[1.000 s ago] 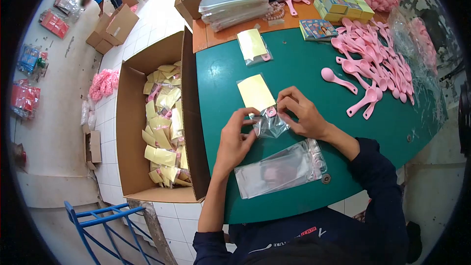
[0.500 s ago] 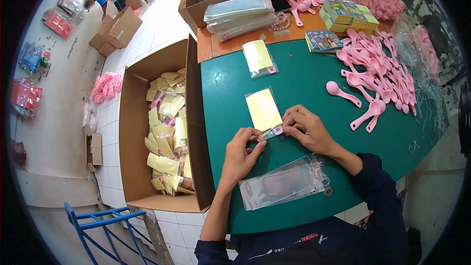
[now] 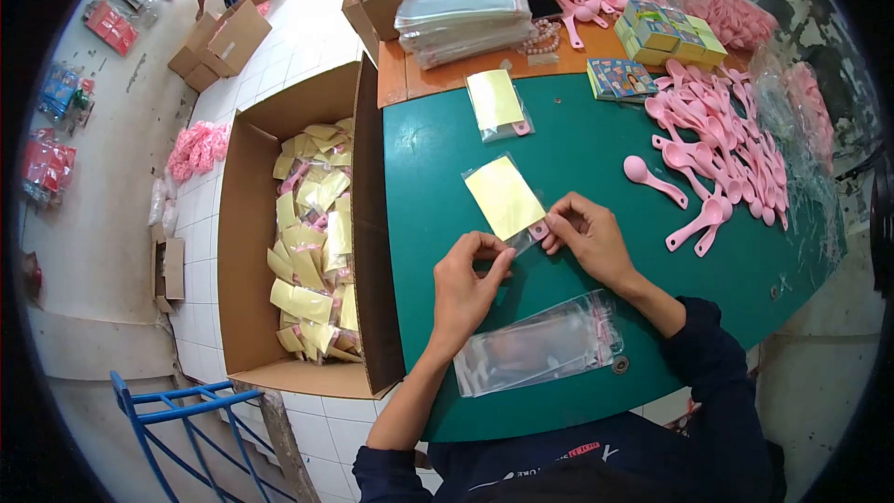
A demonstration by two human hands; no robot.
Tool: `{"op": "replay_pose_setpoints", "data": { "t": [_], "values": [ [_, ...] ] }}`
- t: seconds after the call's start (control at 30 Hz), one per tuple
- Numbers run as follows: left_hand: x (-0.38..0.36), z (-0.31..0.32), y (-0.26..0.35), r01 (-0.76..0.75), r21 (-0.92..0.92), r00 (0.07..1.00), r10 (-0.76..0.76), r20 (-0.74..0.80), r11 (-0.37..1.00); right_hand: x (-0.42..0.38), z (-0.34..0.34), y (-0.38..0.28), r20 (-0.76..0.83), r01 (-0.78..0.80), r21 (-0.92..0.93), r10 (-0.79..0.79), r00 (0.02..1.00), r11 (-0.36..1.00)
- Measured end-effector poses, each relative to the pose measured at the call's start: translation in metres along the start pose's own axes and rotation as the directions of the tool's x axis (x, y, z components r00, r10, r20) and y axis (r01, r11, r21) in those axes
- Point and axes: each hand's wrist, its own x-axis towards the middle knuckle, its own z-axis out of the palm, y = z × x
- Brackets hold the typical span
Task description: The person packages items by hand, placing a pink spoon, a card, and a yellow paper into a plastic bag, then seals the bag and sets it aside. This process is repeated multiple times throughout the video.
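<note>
— What do we see, largest first?

— Our green worktop, an open carton beyond its left edge, pink spoons heaped toward its far right corner and clear bags near the front edge.

— And our hands?

— Our left hand pinches the near end of a card packet, left of the worktop's centre; our right hand has fingertips closed at its right side, beside a pink handle end.

— How might it handle?

— Light, we judge: bendable card, limp and slippery film, firm plastic handle. We'd take card and film together by the edges, sparing both from creases.
</note>
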Motion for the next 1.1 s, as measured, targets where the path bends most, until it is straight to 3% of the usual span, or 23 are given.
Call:
{"op": "replay_pose_setpoints", "data": {
  "t": [0.13, 0.3, 0.43, 0.73, 0.87, 1.1],
  "values": [
    [0.000, 0.000, 0.003, 0.094, 0.030, 0.996, -0.093, -0.004, 0.995, 0.001, -0.002, -0.001, -0.002, -0.014, 0.120, 0.015, 1.000, 0.993],
    [0.000, 0.001, 0.000, 0.052, -0.013, 0.996, -0.053, -0.066, 0.999, 0.002, -0.001, -0.004, -0.057, -0.037, 0.142, 0.045, 0.997, 0.989],
    [0.000, 0.005, 0.004, 0.042, -0.028, 0.992, -0.045, -0.116, 0.999, 0.003, 0.000, -0.001, -0.065, -0.006, 0.100, 0.012, 0.998, 0.995],
    [0.001, 0.010, -0.009, -0.139, 0.097, 0.980, 0.151, -0.129, 0.986, 0.002, 0.003, 0.000, -0.055, 0.029, 0.050, -0.026, 0.998, 0.998],
    [-0.002, 0.008, -0.001, -0.052, 0.100, 0.994, 0.062, -0.094, 0.994, 0.000, 0.003, -0.002, -0.042, 0.023, 0.021, -0.022, 0.999, 1.000],
    [-0.002, 0.008, -0.010, -0.080, 0.103, 0.991, 0.090, -0.101, 0.991, -0.001, 0.003, 0.002, -0.005, 0.006, -0.048, -0.006, 1.000, 0.999]
  ]
}}
